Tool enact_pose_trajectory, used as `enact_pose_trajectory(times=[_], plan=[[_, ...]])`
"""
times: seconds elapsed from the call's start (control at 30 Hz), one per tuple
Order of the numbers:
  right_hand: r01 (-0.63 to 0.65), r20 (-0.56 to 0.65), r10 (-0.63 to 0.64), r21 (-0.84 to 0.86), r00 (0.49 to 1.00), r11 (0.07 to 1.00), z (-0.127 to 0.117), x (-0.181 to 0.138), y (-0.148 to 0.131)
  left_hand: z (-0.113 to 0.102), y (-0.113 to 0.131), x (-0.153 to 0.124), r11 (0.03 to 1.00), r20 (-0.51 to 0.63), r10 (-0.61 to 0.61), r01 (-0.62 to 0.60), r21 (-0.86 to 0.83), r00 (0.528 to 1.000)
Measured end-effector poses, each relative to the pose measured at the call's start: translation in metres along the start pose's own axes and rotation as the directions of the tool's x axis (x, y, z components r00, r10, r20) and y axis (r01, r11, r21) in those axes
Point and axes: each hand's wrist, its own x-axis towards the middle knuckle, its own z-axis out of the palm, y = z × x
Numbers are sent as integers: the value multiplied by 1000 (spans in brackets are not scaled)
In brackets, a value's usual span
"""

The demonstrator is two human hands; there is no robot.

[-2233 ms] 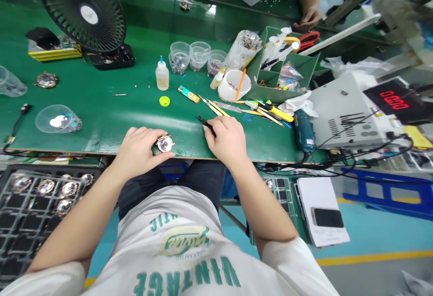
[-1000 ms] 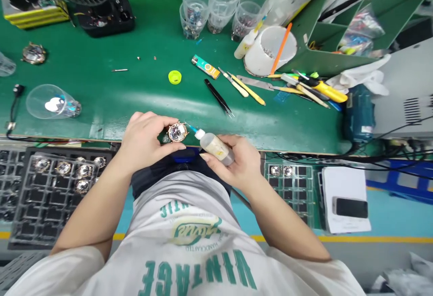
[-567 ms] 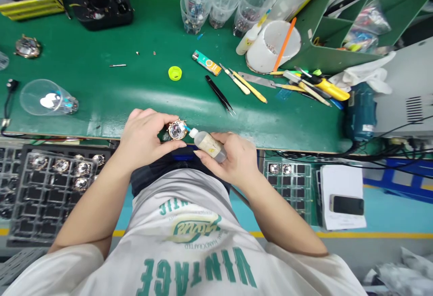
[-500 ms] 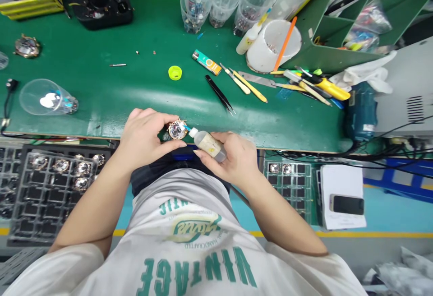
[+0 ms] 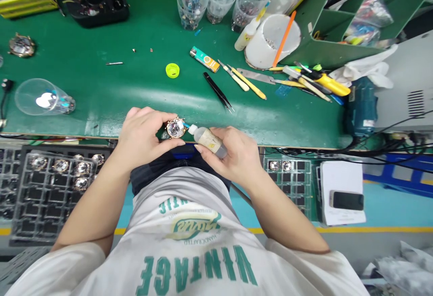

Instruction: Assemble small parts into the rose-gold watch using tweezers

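Note:
Between the thumb and fingers of my left hand (image 5: 144,131) is a round gold-rimmed watch case (image 5: 176,127) with its inner parts showing. My right hand (image 5: 235,154) is wrapped round a small squeeze bottle (image 5: 210,142) with a worn label. The bottle tilts to the left, and its thin blue tip meets or nearly meets the right side of the case; I cannot tell which. Both are held at the front edge of the green bench (image 5: 135,79). Beyond them lie black tweezers (image 5: 218,92) and a yellow-green cap (image 5: 172,70).
A tipped clear cup (image 5: 43,97) lies to the left, near another watch case (image 5: 22,45). A lighter (image 5: 204,59), several knives and a white tub (image 5: 272,42) are at the right. Below the edge, trays of watch cases (image 5: 50,192) flank my lap; a phone (image 5: 347,200) rests on paper.
The view has shifted slightly, so the bench things appear a little further up and left. Both hands keep the same hold, with the bottle tip still at the case.

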Motion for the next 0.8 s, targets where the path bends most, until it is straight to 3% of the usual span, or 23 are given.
enact_pose_trajectory(times=[0.2, 0.4, 0.57, 0.8], plan=[[35, -51, -31, 72, 998, 997, -4, -2, 1, -1, 1, 0, 1000, -7, 14, -14, 12, 1000], [-50, -113, 86, 290, 990, 956, -23, 19, 7, 0, 4, 0, 997, -42, 76, -75, 21, 996], [-129, -71, 143, 171, 987, 977, -19, 90, 11, 1, 7, 0, 991, -53, 114, -110, 77, 992], [-103, 61, 105, -32, 993, 994, 10, 200, 6, -1, 8, 0, 992, 4, 87, -87, 89, 996]])
